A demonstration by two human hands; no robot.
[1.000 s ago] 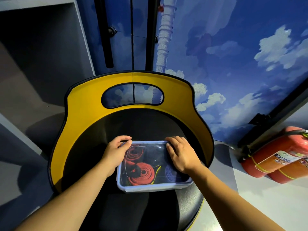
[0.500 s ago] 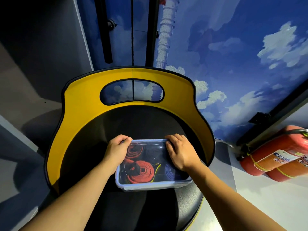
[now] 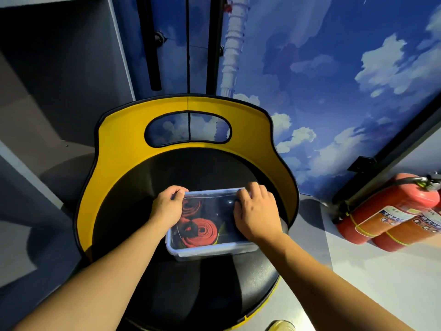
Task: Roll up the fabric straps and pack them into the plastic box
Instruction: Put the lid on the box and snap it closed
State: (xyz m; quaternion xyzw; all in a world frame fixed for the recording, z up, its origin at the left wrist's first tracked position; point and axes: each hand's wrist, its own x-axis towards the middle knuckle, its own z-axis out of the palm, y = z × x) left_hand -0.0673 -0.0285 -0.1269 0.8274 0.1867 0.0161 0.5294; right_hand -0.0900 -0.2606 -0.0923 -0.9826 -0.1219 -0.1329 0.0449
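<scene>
head cam: clear plastic box [image 3: 210,247] sits on the black chair seat [image 3: 195,283], red rolled straps [image 3: 200,231] already inside under the see-through lid [image 3: 210,201] | left hand [image 3: 167,209] curls over the lid's far left corner, right hand [image 3: 256,211] presses flat on the right side | looks basically done, just snapping the lid down
</scene>
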